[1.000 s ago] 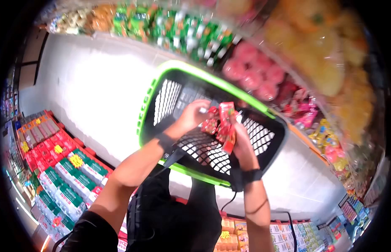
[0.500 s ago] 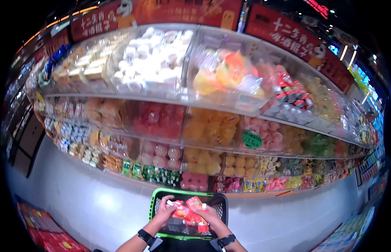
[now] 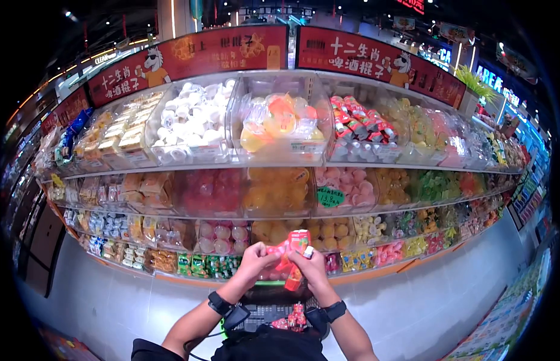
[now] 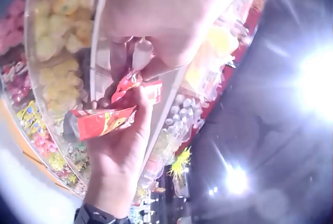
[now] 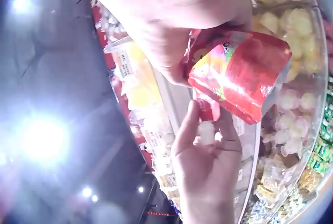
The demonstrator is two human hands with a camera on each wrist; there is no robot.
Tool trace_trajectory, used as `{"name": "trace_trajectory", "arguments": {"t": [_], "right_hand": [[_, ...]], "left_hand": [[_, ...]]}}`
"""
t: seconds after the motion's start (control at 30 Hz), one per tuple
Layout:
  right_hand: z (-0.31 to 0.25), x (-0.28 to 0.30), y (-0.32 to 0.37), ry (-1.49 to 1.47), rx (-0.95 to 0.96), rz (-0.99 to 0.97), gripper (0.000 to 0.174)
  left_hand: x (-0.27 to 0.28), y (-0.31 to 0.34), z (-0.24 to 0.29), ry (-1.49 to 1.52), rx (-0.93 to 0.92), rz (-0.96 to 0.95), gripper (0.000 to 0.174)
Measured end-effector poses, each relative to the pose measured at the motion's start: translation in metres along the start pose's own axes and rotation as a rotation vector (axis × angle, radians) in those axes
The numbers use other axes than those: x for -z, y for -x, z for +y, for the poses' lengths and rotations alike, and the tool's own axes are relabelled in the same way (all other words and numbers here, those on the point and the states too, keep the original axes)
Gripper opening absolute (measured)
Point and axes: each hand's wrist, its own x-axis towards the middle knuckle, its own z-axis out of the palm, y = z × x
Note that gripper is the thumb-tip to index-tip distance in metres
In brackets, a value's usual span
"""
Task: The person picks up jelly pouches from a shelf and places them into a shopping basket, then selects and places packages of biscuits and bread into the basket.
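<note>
In the head view, my left hand (image 3: pixel 256 263) and right hand (image 3: pixel 313 272) are held close together in front of the shelves. A small red spouted pouch (image 5: pixel 208 110) hangs from my left fingers, which pinch it by its white cap (image 5: pixel 206 132). My right hand grips another red spouted pouch (image 5: pixel 247 73), printed with a colourful picture; its red packaging (image 3: pixel 294 280) also shows below my fingers. Under my hands, a black basket (image 3: pixel 259 314) with a green rim holds more red pouches (image 3: pixel 297 316). My forearms and clothing partly hide the basket.
Ahead stand tiered shelves with clear bins of packed sweets, including white cups (image 3: pixel 196 114) and red pouches (image 3: pixel 361 120) on top. A green price tag (image 3: pixel 330 197) hangs on the second tier. Below runs an orange shelf edge (image 3: pixel 376 275) above pale floor (image 3: pixel 400 307).
The head view has swung up from the basket to the shelves. Both hands have risen from over the basket with the red pouches still held; the basket now shows low, near my body.
</note>
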Motion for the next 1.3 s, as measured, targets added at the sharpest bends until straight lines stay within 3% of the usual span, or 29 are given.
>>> {"name": "trace_trajectory", "arguments": {"t": [0.07, 0.17, 0.23, 0.37, 0.4, 0.5, 0.6, 0.67, 0.7, 0.73, 0.77, 0.83, 0.87, 0.9, 0.97, 1.03, 1.07, 1.1, 1.17, 1.2, 1.23, 1.3], "right_hand": [[-0.025, 0.007, -0.015, -0.024, 0.135, -0.007, 0.025], [-0.112, 0.013, -0.036, 0.111, 0.392, 0.026, 0.026], [-0.173, 0.015, -0.053, 0.131, 0.561, 0.052, 0.025], [-0.277, 0.035, -0.104, 0.107, 0.593, -0.025, 0.03], [-0.296, 0.041, -0.121, 0.139, 0.58, -0.037, 0.03], [-0.347, 0.056, -0.18, 0.186, 0.416, -0.103, 0.028], [-0.376, 0.06, -0.231, 0.203, 0.463, -0.191, 0.027], [-0.38, 0.064, -0.252, 0.183, 0.396, -0.37, 0.026], [-0.385, 0.059, -0.265, 0.273, 0.293, -0.331, 0.025], [-0.377, 0.058, -0.295, 0.301, 0.286, -0.309, 0.024], [-0.369, 0.059, -0.329, 0.348, 0.292, -0.292, 0.023], [-0.377, 0.052, -0.37, 0.665, 0.04, -0.247, 0.019], [-0.37, 0.047, -0.376, 0.676, 0.087, -0.213, 0.019], [-0.365, 0.042, -0.388, 0.906, 0.077, -0.1, 0.018], [-0.367, 0.028, -0.36, 0.893, 0.041, -0.202, 0.018], [-0.358, 0.044, -0.404, 0.835, 0.025, -0.202, 0.017], [-0.353, 0.056, -0.406, 0.601, 0.154, -0.257, 0.019], [-0.374, 0.038, -0.376, 0.951, 0.024, -0.268, 0.021], [-0.366, 0.046, -0.388, 0.846, 0.015, -0.262, 0.024], [-0.358, 0.052, -0.389, 0.705, 0.138, -0.283, 0.026], [-0.366, 0.056, -0.392, 0.916, 0.129, -0.244, 0.025], [-0.37, 0.073, -0.4, 0.903, 0.203, -0.146, 0.022]], "left_hand": [[-0.015, -0.018, 0.037, -0.139, -0.114, -0.094, 0.034], [-0.056, -0.04, 0.119, -0.314, -0.254, -0.266, 0.021], [-0.078, -0.069, 0.155, -0.384, -0.485, -0.362, 0.021], [-0.137, -0.095, 0.238, -0.735, -0.769, -0.392, 0.03], [-0.142, -0.126, 0.236, -0.749, -0.92, -0.332, 0.033], [-0.176, -0.163, 0.261, -0.888, -1.098, -0.118, 0.035], [-0.192, -0.23, 0.269, -0.975, -1.055, -0.078, 0.038], [-0.199, -0.271, 0.272, -1.268, -1.093, 0.07, 0.041], [-0.199, -0.286, 0.273, -1.41, -1.092, 0.155, 0.043], [-0.199, -0.291, 0.274, -1.513, -0.834, 0.111, 0.047], [-0.198, -0.287, 0.266, -1.522, -0.756, 0.101, 0.048], [-0.199, -0.283, 0.266, -1.554, -0.655, 0.108, 0.051], [-0.197, -0.298, 0.265, -1.602, -0.588, 0.085, 0.053], [-0.194, -0.305, 0.257, -1.614, -0.621, 0.157, 0.053], [-0.187, -0.321, 0.243, -1.453, -0.763, 0.207, 0.047], [-0.196, -0.291, 0.259, -1.572, -0.646, 0.151, 0.043], [-0.199, -0.281, 0.266, -1.636, -0.592, 0.114, 0.042], [-0.198, -0.284, 0.265, -1.618, -0.625, 0.137, 0.04], [-0.199, -0.288, 0.256, -1.568, -0.685, 0.174, 0.037], [-0.198, -0.289, 0.252, -1.561, -0.686, 0.177, 0.038], [-0.196, -0.291, 0.252, -1.559, -0.695, 0.183, 0.039], [-0.197, -0.289, 0.256, -1.55, -0.715, 0.197, 0.041]]}}
